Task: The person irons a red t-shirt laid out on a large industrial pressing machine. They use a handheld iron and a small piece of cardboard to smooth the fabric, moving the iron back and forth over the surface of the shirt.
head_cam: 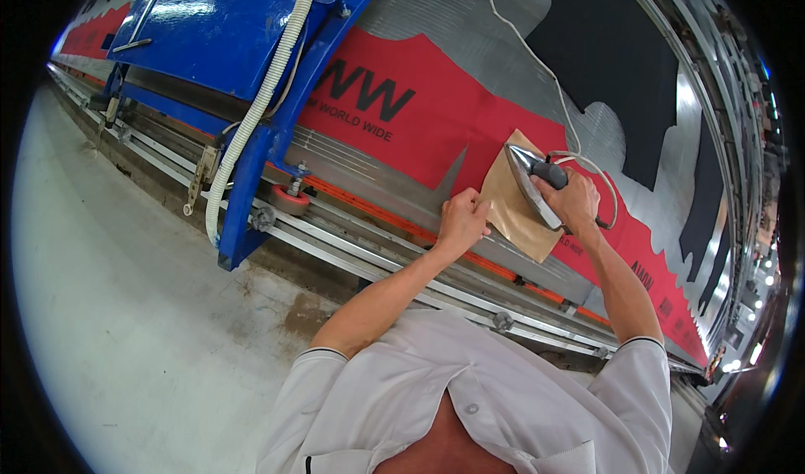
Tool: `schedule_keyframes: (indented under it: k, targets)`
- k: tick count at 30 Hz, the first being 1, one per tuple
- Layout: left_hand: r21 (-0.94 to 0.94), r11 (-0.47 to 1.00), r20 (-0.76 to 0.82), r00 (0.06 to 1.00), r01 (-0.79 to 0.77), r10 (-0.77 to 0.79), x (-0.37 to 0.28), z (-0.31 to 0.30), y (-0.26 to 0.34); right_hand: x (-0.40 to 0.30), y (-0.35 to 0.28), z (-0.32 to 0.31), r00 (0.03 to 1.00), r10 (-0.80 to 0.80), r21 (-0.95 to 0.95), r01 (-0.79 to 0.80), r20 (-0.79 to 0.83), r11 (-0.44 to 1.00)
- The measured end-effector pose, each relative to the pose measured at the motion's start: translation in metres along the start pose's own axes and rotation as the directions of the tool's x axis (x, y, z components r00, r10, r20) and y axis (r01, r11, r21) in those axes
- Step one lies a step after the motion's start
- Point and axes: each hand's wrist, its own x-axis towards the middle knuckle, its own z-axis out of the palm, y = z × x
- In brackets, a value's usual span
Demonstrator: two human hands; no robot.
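My right hand (571,200) grips the dark handle of an electric iron (531,178), whose metal sole lies on a brown sheet (503,213), perhaps paper. Beneath that sheet is a red fabric panel (402,103) printed with large black letters, one of several along the long metal table. My left hand (464,219) is at the sheet's left edge, fingers curled, thumb and forefinger at the edge; whether they pinch it is hard to tell. A pale cord (560,100) runs from the iron up across the table.
A blue metal machine frame (251,178) with a white corrugated hose (264,90) stands over the table at left. Metal rails (352,257) with a red roller (290,200) follow the near edge. Black fabric pieces (607,53) lie on the table's far side.
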Motion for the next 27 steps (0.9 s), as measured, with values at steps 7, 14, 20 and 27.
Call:
schedule_keyframes:
  k: [7, 14, 20, 27]
  targets:
    - [0.012, 1.0, -0.006, 1.0, -0.014, 0.014, 0.002, 0.002, -0.006, 0.009, 0.006, -0.001, 0.999, -0.006, 0.073, 0.008, -0.034, 0.997]
    - [0.002, 0.999, -0.016, 0.999, -0.047, 0.047, 0.004, 0.0, -0.014, 0.012, 0.002, -0.005, 1.0, 0.008, 0.06, -0.008, -0.004, 0.998]
    - [-0.016, 0.999, -0.016, 0.999, -0.03, 0.03, 0.009, -0.001, -0.014, 0.009, -0.005, -0.011, 0.999, -0.033, 0.078, 0.032, 0.008, 0.996]
    - [0.013, 0.998, 0.001, 0.998, -0.067, 0.067, 0.009, -0.005, -0.015, -0.007, -0.005, 0.005, 0.997, -0.069, 0.063, 0.066, 0.039, 0.996]
